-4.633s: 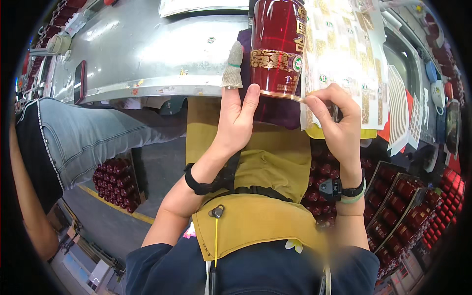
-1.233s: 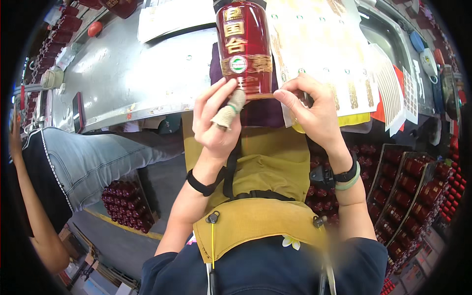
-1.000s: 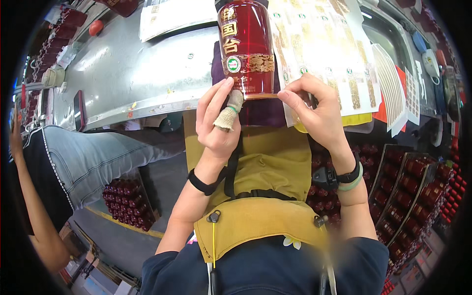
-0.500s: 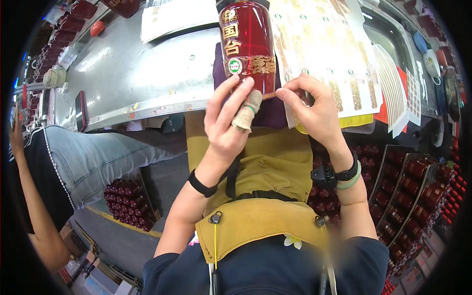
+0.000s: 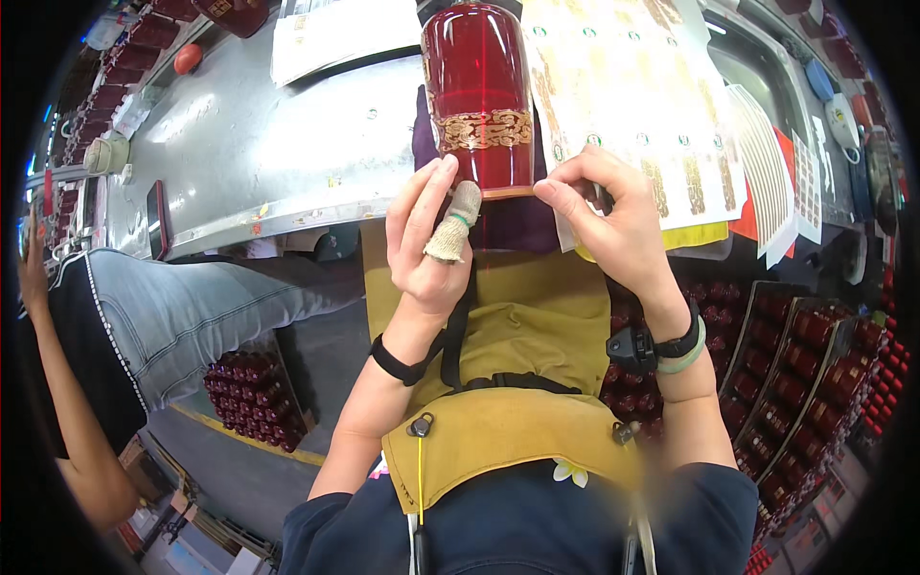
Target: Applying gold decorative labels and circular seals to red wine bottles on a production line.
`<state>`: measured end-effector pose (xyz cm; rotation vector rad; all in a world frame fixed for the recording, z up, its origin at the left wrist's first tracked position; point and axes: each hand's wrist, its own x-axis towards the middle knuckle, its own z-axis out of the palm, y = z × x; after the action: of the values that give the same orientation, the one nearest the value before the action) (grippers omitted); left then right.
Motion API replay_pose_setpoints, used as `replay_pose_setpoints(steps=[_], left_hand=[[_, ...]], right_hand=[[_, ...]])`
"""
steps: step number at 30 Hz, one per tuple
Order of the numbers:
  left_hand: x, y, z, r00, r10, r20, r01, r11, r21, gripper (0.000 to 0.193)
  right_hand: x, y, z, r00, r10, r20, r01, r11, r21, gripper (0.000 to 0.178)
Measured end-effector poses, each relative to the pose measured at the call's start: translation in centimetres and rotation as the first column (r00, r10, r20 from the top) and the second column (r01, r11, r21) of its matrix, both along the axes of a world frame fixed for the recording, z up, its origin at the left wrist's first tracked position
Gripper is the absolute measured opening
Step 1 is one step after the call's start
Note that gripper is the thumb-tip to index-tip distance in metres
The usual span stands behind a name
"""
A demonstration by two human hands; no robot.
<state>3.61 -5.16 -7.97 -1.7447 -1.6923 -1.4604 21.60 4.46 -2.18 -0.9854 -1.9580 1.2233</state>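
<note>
A glossy red bottle (image 5: 482, 72) with a gold patterned band (image 5: 486, 130) lies on its side, its base toward me, over a dark purple cloth (image 5: 517, 230) at the table's front edge. A thin orange-gold line (image 5: 508, 194) runs along its base rim. My left hand (image 5: 422, 235) has its fingers stretched along the bottle's left side near the base; one finger wears a beige fabric cover (image 5: 454, 226) with a green band. Beside the base's right corner, my right hand (image 5: 609, 216) pinches thumb and forefinger together; what is between them is too small to make out.
Sheets of gold and green stickers (image 5: 661, 125) cover the right of the metal table (image 5: 259, 144). White papers (image 5: 335, 38) lie at the back left, near a red ball-like object (image 5: 188, 57). A phone (image 5: 156, 218) lies by the left edge, near a seated person's jeans (image 5: 211, 307).
The bottle has rolled: its gold characters and round green-white sticker have passed out of sight to the left, and the gold band faces up. My left hand has shifted slightly left.
</note>
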Motion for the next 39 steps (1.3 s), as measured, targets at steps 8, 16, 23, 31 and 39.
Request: replay_pose_setpoints(steps=[8, 16, 23, 31, 39], left_hand=[[0.9, 0.0, 1.2, 0.988, 0.064, -0.142, -0.071, 0.997, -0.042, 0.038], [-0.3, 0.4, 0.7, 0.995, -0.042, 0.093, 0.043, 0.999, -0.008, 0.03], [0.1, -0.3, -0.5, 0.999, 0.051, -0.003, -0.051, 0.999, -0.007, 0.036], [1.2, 0.6, 0.6, 0.995, 0.089, -0.044, -0.087, 0.995, 0.056, 0.032], [0.2, 0.3, 0.1, 0.979, -0.064, 0.195, 0.064, 0.998, 0.01, 0.037]], right_hand=[[-0.3, 0.2, -0.6, 1.0, -0.01, -0.006, 0.01, 1.0, -0.001, 0.016], [-0.5, 0.3, -0.5, 1.0, -0.005, -0.002, 0.005, 1.0, 0.02, 0.017], [-0.2, 0.4, -0.4, 1.0, 0.001, 0.01, -0.001, 0.999, -0.033, 0.017], [-0.3, 0.5, -0.8, 1.0, -0.002, 0.009, 0.002, 1.0, -0.009, 0.014], [-0.4, 0.2, -0.6, 0.999, 0.012, -0.037, -0.012, 1.0, 0.001, 0.016]])
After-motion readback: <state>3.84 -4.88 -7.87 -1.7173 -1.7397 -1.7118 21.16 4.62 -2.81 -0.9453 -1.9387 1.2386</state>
